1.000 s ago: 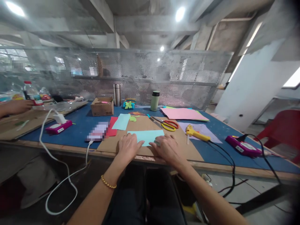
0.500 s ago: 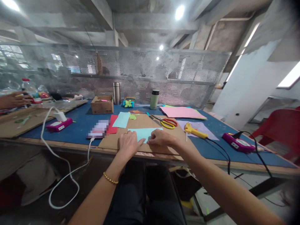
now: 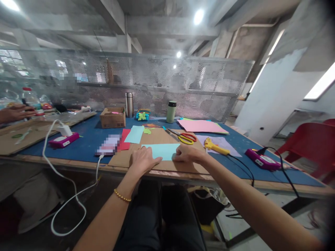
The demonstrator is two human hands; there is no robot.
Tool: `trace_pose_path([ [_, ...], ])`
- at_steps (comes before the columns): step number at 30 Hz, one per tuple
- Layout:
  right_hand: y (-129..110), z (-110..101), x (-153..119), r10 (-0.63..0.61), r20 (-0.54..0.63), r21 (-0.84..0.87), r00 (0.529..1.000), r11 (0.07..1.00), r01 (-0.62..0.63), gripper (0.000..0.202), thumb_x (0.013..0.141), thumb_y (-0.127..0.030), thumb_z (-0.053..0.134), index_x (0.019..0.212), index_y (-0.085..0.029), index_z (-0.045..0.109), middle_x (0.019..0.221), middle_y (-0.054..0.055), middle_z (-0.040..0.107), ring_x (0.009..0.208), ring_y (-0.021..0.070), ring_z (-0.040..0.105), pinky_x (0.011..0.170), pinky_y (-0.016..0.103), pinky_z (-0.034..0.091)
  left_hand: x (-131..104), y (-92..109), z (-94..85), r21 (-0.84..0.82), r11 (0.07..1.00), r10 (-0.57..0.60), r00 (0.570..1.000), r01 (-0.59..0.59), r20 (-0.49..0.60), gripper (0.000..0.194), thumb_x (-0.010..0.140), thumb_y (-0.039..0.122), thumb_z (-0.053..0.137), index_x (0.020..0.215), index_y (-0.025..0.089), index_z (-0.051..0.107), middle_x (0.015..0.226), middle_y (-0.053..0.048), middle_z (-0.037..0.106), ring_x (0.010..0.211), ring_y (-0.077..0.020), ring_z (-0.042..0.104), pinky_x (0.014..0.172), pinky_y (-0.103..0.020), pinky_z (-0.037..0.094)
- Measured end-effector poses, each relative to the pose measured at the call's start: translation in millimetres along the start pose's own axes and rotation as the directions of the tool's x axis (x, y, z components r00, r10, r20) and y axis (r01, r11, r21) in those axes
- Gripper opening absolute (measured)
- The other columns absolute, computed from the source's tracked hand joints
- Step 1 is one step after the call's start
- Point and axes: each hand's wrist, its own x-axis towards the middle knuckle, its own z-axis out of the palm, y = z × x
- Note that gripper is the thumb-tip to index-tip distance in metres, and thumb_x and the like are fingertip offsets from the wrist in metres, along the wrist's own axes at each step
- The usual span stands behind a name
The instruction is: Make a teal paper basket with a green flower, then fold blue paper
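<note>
A light blue sheet of paper [image 3: 165, 152] lies on a piece of brown cardboard [image 3: 123, 161] at the table's front. My left hand [image 3: 143, 158] presses down on the sheet's left end, its thumb stretched out to the right along the near edge. At the right end sits my right hand [image 3: 187, 153], closed, its curled fingers on the paper's edge. Just behind the sheet are scissors [image 3: 190, 138] with red and yellow handles. To the right, a yellow hot glue gun [image 3: 216, 146] rests on lilac paper [image 3: 231, 150].
Behind my left hand lie another light blue piece [image 3: 134, 134] and red paper [image 3: 125, 139]. A phone [image 3: 108, 144] with a white cable is at left. Farther back stand a cardboard box [image 3: 113, 118], a steel flask [image 3: 129, 104], a green bottle [image 3: 171, 112] and pink sheets [image 3: 201, 126]. Another person's hand [image 3: 18, 113] shows far left.
My right hand has slid right along the light blue paper to its right end, uncovering more of it. My left hand stays in place on the left end.
</note>
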Motion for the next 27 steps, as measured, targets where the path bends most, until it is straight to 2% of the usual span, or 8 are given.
trace_pose_path([
  [10, 23, -3, -3, 0.043, 0.099, 0.098, 0.994, 0.994, -0.052, 0.026, 0.078, -0.030, 0.067, 0.058, -0.018, 0.057, 0.056, -0.002, 0.059, 0.060, 0.0135, 0.060, 0.058, 0.024, 0.038, 0, -1, 3.4, 0.009, 1.000, 0.014, 1.000, -0.014, -0.008, 0.062, 0.087, 0.066, 0.049, 0.113, 0.014, 0.071, 0.116, -0.021, 0.073, 0.108, -0.0374, 0.069, 0.090, -0.046, 0.051],
  [15, 42, -7, -7, 0.084, 0.094, 0.060, 0.992, 0.994, -0.090, 0.028, 0.079, -0.030, 0.069, 0.056, -0.017, 0.058, 0.054, 0.000, 0.061, 0.058, 0.0146, 0.061, 0.056, 0.024, 0.040, -1, -2, 4.4, 0.014, 1.000, 0.024, 0.999, -0.024, -0.030, 0.059, 0.089, 0.064, 0.048, 0.112, 0.014, 0.071, 0.116, -0.021, 0.071, 0.107, -0.0366, 0.069, 0.089, -0.045, 0.051],
  [17, 44, -11, -10, 0.103, 0.044, 0.016, 0.994, 0.994, -0.104, 0.026, 0.078, -0.027, 0.070, 0.057, -0.016, 0.061, 0.057, 0.002, 0.064, 0.062, 0.0172, 0.064, 0.059, 0.025, 0.042, -2, -1, 3.4, 0.016, 0.999, 0.032, 0.999, -0.032, -0.041, 0.058, 0.090, 0.064, 0.048, 0.111, 0.014, 0.070, 0.115, -0.021, 0.071, 0.105, -0.0364, 0.069, 0.088, -0.045, 0.050],
  [20, 36, -12, -14, 0.114, -0.151, -0.050, 0.982, 0.991, -0.123, 0.013, 0.084, -0.023, 0.064, 0.075, -0.015, 0.070, 0.081, 0.011, 0.074, 0.084, 0.0249, 0.069, 0.071, 0.032, 0.048, -9, 1, 2.4, 0.047, 0.998, 0.054, 0.994, -0.050, -0.094, 0.054, 0.093, 0.060, 0.051, 0.113, 0.012, 0.068, 0.114, -0.021, 0.071, 0.107, -0.0357, 0.068, 0.090, -0.045, 0.049],
  [21, 32, -10, -15, 0.086, -0.217, -0.063, 0.972, 0.993, -0.102, 0.014, 0.088, -0.022, 0.060, 0.085, -0.015, 0.073, 0.091, 0.012, 0.075, 0.092, 0.0262, 0.069, 0.077, 0.034, 0.049, -14, 1, 3.2, 0.066, 0.996, 0.071, 0.989, -0.063, -0.127, 0.052, 0.095, 0.058, 0.051, 0.113, 0.012, 0.068, 0.114, -0.021, 0.070, 0.109, -0.0359, 0.067, 0.092, -0.046, 0.048],
  [23, 22, 1, -17, -0.062, -0.295, -0.076, 0.953, 0.996, 0.041, 0.022, 0.095, -0.024, 0.053, 0.103, -0.018, 0.073, 0.108, 0.012, 0.075, 0.105, 0.0251, 0.068, 0.090, 0.036, 0.051, -25, -2, 8.2, 0.095, 0.989, 0.131, 0.974, -0.115, -0.183, 0.050, 0.099, 0.055, 0.049, 0.114, 0.011, 0.069, 0.119, -0.021, 0.069, 0.116, -0.0362, 0.064, 0.097, -0.048, 0.046],
  [25, 16, 16, -18, -0.298, -0.295, -0.081, 0.908, 0.955, 0.287, 0.028, 0.099, -0.028, 0.050, 0.116, -0.019, 0.071, 0.120, 0.011, 0.073, 0.113, 0.0244, 0.067, 0.099, 0.039, 0.051, -36, -10, 17.5, 0.091, 0.976, 0.210, 0.958, -0.196, -0.195, 0.054, 0.102, 0.056, 0.042, 0.122, 0.013, 0.068, 0.130, -0.020, 0.067, 0.123, -0.0351, 0.061, 0.103, -0.048, 0.044],
  [27, 16, 31, -18, -0.425, -0.259, -0.083, 0.867, 0.905, 0.418, 0.037, 0.102, -0.031, 0.045, 0.129, -0.016, 0.066, 0.134, 0.014, 0.068, 0.126, 0.0264, 0.063, 0.107, 0.043, 0.050, -42, -22, 28.2, 0.083, 0.960, 0.278, 0.939, -0.266, -0.201, 0.060, 0.103, 0.057, 0.037, 0.140, 0.014, 0.059, 0.147, -0.019, 0.058, 0.139, -0.0339, 0.050, 0.114, -0.050, 0.036],
])
